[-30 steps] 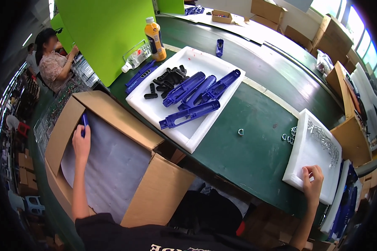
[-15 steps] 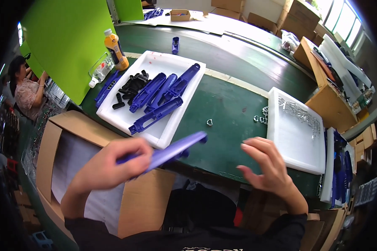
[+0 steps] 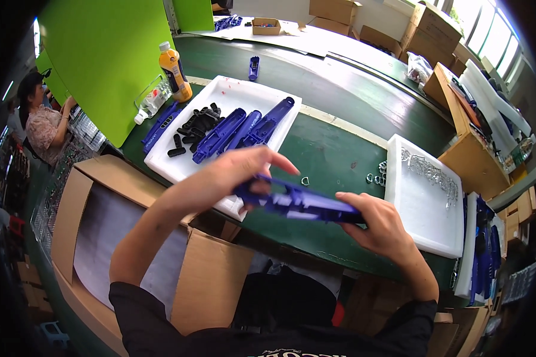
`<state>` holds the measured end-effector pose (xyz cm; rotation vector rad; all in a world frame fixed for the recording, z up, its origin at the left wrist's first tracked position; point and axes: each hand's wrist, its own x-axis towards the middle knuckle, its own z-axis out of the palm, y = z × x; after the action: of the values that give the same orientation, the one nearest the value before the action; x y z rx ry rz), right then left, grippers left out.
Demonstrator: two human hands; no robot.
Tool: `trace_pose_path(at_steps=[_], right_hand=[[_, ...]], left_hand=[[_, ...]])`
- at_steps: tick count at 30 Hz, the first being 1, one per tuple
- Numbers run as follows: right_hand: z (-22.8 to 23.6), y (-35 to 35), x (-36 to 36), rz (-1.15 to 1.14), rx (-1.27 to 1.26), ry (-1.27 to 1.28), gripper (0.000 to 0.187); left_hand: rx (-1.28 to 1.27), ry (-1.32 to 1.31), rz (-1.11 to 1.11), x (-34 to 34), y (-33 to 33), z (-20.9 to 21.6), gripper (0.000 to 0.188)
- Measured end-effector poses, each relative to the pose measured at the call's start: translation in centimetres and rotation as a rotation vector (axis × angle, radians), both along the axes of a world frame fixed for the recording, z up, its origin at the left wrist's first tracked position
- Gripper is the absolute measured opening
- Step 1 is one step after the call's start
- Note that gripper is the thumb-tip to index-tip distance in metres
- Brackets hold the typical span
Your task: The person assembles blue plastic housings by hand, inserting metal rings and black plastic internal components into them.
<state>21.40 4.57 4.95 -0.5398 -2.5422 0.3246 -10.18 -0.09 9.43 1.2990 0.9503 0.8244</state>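
Observation:
A long blue plastic housing [image 3: 307,204], hollow with openings along it, is held level over the front of the bench. My right hand [image 3: 380,225] grips its right end, thumb on top. My left hand [image 3: 244,172] is closed around its left end, with the index finger stretched out above; motion blurs that end. Behind my left hand, a white foam tray [image 3: 289,131] holds several similar blue housings [image 3: 220,135] and a pile of short black plastic parts [image 3: 201,124]. A single small metal ring [image 3: 305,181] lies on the green bench beyond the held housing.
At the right, another white tray [image 3: 420,223] holds many small metal rings [image 3: 429,169], with several more beside it. An open cardboard box [image 3: 181,285] stands at the left. A drink bottle [image 3: 175,74] stands by the green partition [image 3: 110,59]. A person [image 3: 44,122] sits at far left.
The housing has moved right and swung so that its far end now points toward my right hand. My right hand has closed on that end. My left hand has moved up and right.

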Motion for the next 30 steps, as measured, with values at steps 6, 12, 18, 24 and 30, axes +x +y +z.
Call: trace_pose_path(at_steps=[6, 12, 18, 24, 30], right_hand=[[-0.5, -1.3, 2.5, -0.352, -0.431, 0.199, 0.05], [-1.7, -1.8, 2.1, -0.433, -0.428, 0.212, 0.05], [-1.9, -3.2, 2.0, -0.54, -0.284, 0.372, 0.048], [-2.9, -5.3, -3.5, -0.445, -0.413, 0.517, 0.065], [0.4, -3.8, -0.9, -0.269, -0.367, 0.188, 0.031]], left_hand=[[0.586, 0.527, 0.563, -4.5, 4.2, -2.9, 0.029], [0.842, 0.947, 0.596, -5.9, 7.7, -8.1, 0.025], [1.013, 1.366, 0.594, -3.5, 6.4, -8.1, 0.036], [0.368, 0.133, 0.15, 8.1, 1.8, -5.2, 0.041], [0.011, -0.279, 0.244, 10.1, 2.2, -7.3, 0.024]])
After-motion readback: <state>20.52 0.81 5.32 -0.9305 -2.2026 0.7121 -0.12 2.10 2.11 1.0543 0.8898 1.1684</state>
